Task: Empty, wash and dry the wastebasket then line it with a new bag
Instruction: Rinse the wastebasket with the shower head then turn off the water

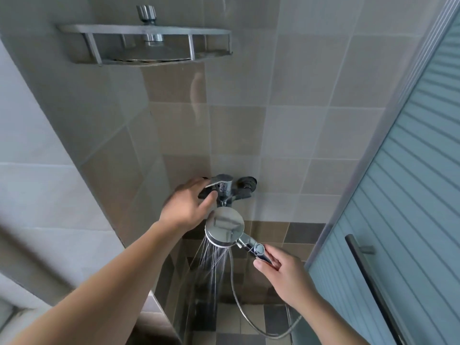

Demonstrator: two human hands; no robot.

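Observation:
A chrome hand shower (224, 228) points down and sprays water toward the tiled floor. My right hand (283, 273) grips its handle from the right. My left hand (187, 204) holds the lever of the wall mixer tap (225, 189), thumb under it and fingers over it. The wastebasket is not in view.
A metal corner shelf (144, 44) hangs high on the wall with a chrome fitting behind it. The shower's metal hose (245, 317) loops down to the mosaic floor. A frosted glass door with a dark bar handle (371, 282) stands at the right.

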